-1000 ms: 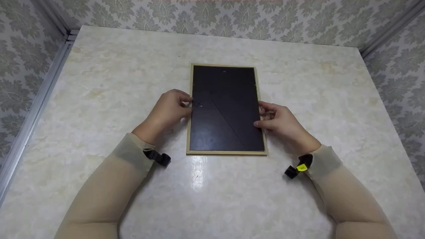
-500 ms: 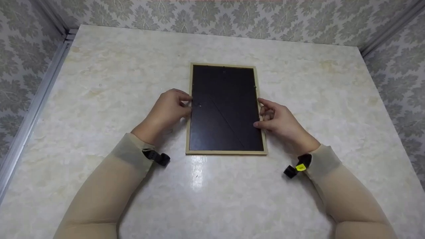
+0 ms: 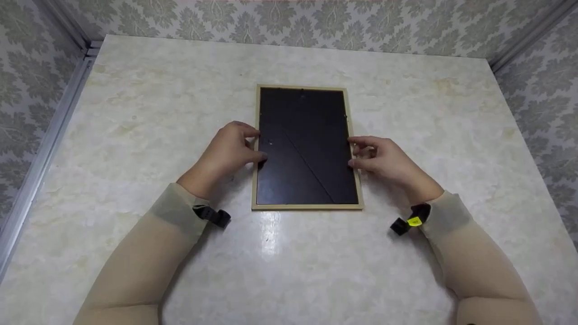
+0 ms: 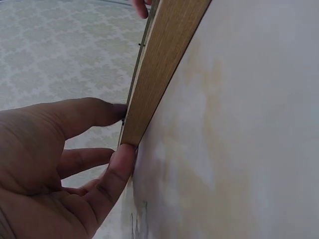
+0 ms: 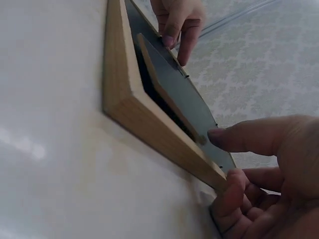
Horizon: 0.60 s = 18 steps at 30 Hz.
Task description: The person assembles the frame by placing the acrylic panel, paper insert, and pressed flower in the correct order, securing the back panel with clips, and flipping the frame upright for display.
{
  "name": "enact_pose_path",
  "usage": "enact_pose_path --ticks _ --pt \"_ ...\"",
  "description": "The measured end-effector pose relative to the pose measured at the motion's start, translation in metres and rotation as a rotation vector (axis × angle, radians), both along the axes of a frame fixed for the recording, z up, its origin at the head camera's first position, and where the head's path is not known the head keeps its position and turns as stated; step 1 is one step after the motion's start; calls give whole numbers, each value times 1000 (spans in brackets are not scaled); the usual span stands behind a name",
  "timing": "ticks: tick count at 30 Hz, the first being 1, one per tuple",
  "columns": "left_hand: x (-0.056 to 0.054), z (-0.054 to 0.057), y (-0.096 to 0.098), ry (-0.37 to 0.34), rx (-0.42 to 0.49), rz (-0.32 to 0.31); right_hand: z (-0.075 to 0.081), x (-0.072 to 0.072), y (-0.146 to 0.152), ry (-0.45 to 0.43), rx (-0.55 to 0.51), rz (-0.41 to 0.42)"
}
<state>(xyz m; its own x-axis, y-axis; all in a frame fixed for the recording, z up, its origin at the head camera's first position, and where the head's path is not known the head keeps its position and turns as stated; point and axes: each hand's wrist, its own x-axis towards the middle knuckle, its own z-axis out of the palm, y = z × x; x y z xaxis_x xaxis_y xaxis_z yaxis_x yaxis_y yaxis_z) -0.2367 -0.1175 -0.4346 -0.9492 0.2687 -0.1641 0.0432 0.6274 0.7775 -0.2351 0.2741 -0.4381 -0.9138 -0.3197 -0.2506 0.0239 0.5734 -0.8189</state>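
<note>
1. The wooden picture frame (image 3: pixel 307 207) lies back upward near the middle of the marble-patterned table (image 3: pixel 289 271), 1 short rail towards the person. Lying this way, it seems meant to leave its black backing board (image 3: pixel 298 117) in reach.

2. The left hand (image 3: pixel 231 145) pinches the frame's left rail: thumb bent over onto the back edge, a fingertip against the rail's outer side, the gap between them filled by the wood.

3. The right hand (image 3: pixel 383 155) grips the right rail in much the same way, thumb tip over the back, other fingers curled at the outer side.

4. The 2 hands sit nearly opposite each other, probably so the frame stays steady and does not swivel.

5. Small dark tabs (image 5: pixel 187 76) stand along the rail, likely there to retain the board. In the right wrist view a thick panel edge (image 5: pixel 167 94) slants up inside the recess; whether it belongs to the board or an easel flap, I cannot tell. From above, a diagonal seam (image 3: pixel 309 164) crosses the board.
</note>
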Motion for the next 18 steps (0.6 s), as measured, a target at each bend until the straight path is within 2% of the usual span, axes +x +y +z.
enact_pose_path --ticks 6,12,18 --pt "3 2 1 -18 -33 -53 -6 -6 12 165 54 13" --pt "4 2 2 -11 -44 -61 -11 -11 16 277 118 57" --pt "4 3 3 -16 -55 -54 -11 -17 21 435 192 185"
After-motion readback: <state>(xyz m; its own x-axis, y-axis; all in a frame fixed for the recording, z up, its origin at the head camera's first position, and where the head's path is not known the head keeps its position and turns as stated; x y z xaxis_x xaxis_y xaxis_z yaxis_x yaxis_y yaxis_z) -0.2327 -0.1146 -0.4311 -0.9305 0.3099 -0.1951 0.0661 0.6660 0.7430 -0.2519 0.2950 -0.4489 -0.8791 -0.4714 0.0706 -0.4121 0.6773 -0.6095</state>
